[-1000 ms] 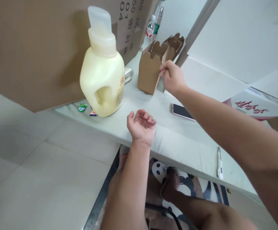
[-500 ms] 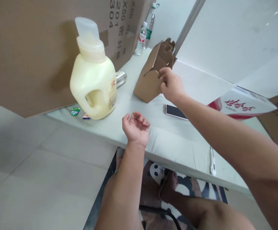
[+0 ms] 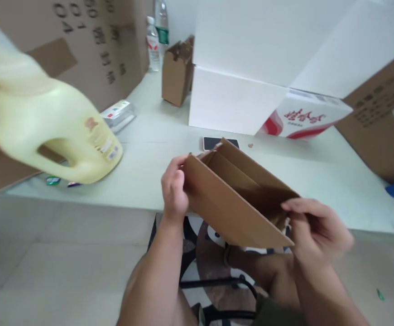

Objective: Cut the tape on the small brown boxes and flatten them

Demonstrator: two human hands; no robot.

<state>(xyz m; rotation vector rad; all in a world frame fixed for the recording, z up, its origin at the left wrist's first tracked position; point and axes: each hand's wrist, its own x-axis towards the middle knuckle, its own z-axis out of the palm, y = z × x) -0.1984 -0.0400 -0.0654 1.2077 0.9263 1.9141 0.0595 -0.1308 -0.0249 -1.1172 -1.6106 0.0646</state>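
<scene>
An open-topped cardboard box (image 3: 227, 203) is held tilted over the front edge of the table, with its hollow inside showing. My left hand (image 3: 175, 188) is closed around its left end, the thumb bent on the near side. At the right end my right hand (image 3: 319, 226), a little blurred, pinches the rim, fingertips inside the opening. Just behind the box a phone (image 3: 211, 143) lies on the pale table cover, partly hidden by the box. Farther back stands another small brown carton (image 3: 174, 80).
A large yellow detergent jug (image 3: 57, 136) stands at the left before a big carton (image 3: 115, 27). Two plastic bottles (image 3: 153, 50) are at the back. A white and red box (image 3: 305, 115) and another carton (image 3: 380, 104) are on the right. A clear package (image 3: 120, 115) lies behind the jug.
A cardboard box has come from the back of the table to the front edge, now in both hands. The left hand has closed on its end. The view has turned right.
</scene>
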